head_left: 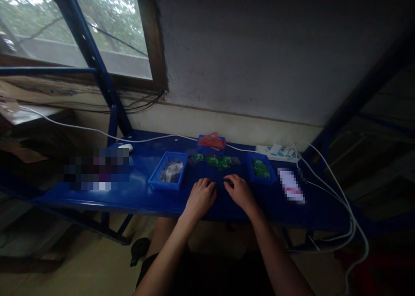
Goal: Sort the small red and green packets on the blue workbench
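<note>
My left hand [203, 193] rests low over the front of the blue table, back up, with its fingers loosely bent and no held thing visible. Across a small gap, my right hand [239, 189] curves inward, a ring on one finger, thumb and fingers apart with nothing seen between them. Just beyond both hands lie several small clear bags with green contents [218, 161]. A blue tray [151, 183] of small clear-bagged greyish pieces [172, 171] stands left of my left hand. Right of my right hand is another blue tray [274, 175] holding green bagged pieces [260, 168].
Behind the bags, a small blue tray [202, 150] holds red plastic bags [213, 140]. A white power strip [277, 152] with cables [350, 209] lies at the back right. A blurred-out white item [291, 186] and a pixelated patch lie on the blue table [136, 196].
</note>
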Action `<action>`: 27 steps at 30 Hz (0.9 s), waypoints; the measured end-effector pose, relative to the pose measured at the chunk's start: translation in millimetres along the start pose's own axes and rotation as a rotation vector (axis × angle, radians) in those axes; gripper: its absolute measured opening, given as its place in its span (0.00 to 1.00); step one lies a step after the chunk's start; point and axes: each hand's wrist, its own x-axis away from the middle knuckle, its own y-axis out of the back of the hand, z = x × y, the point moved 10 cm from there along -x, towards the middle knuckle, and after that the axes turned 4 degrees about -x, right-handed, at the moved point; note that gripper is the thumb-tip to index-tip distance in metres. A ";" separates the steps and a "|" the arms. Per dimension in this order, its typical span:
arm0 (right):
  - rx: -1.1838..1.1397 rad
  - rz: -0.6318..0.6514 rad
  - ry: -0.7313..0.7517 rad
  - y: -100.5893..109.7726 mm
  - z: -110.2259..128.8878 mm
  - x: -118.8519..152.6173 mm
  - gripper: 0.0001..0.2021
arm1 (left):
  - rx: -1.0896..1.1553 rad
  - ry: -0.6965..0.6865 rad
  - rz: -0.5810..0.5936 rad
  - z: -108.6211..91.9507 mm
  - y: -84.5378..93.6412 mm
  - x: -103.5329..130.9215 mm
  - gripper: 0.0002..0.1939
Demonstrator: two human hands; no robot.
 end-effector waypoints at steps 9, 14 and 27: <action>0.470 0.118 0.186 -27.4 33.5 -69.8 0.14 | 0.035 -0.008 0.033 2.3 -0.8 3.7 0.13; 0.569 0.182 0.220 -34.6 33.2 -80.7 0.09 | 0.063 -0.005 0.037 3.3 -1.2 3.4 0.13; -0.362 -0.220 -0.100 29.9 -9.2 20.5 0.09 | 0.370 0.098 -0.039 21.9 6.7 2.3 0.17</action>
